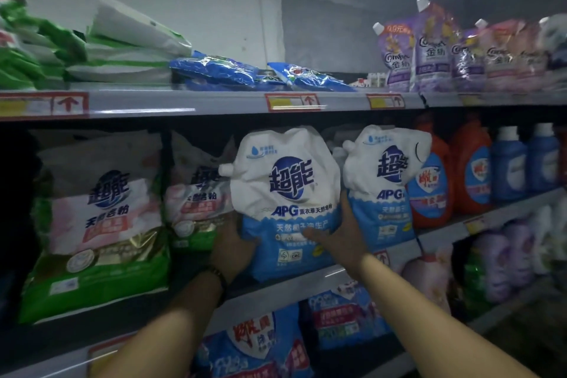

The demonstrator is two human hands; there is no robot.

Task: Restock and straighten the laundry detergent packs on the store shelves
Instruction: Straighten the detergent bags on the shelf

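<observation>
**Operator:** What can fail at this step?

**Manual:** The spout pouch (288, 193) is at frame centre, at the middle shelf (294, 288). It is soft and its top is slumped. If you release it before its base seats flat, it may fold forward over the shelf lip. Your right hand (340, 236) sits against the neighbouring pouch (380, 187) and could drag it askew.

**Operator:** Hand state?

**Manual:** Your left hand (233, 250) clasps the pouch's lower left edge. Your right hand clamps the lower right, thumb across the front.

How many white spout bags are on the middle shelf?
2. Left hand and right hand hold one white-and-blue spouted plastic pouch; the other pouch stands beside it. More may hide behind.
</observation>
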